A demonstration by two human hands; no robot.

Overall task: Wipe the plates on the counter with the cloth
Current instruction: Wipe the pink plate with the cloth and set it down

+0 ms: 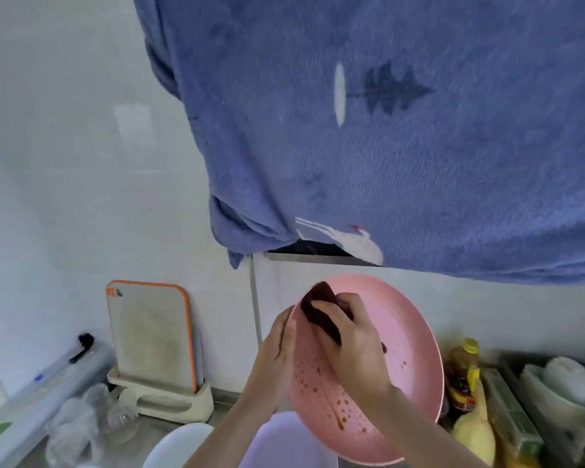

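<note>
Head view. A pink plate (385,332) is held tilted above the tabletop (217,412), its inner face turned toward the camera. The left hand (274,352) holds the plate's left rim, thumb on the inner edge and fingers hidden behind it. The right hand (348,342) lies inside the plate, fingers curled over a dark red cloth (318,307) and pressing it against the upper left part of the inner face. The cloth shows past the fingertips and below the thumb; the rest is covered by the hand. Brown drops and one streak lie on the plate's lower half, below the right hand.

Two more plates sit on the tabletop under the pink one: a white plate (179,445) at left and a pale lilac plate (284,440), both cut off by the lower edge and partly hidden by the forearms. That makes three plates and one cloth.

A blue towel (385,146) hangs across the upper view and hides the wall behind it. One board (149,336) with an orange edge stands in a holder against the wall at left. One oil bottle (461,369) with a yellow cap stands just right of the pink plate. Clear wrapping at lower left and stacked dishes at far right are too blurred to count.
</note>
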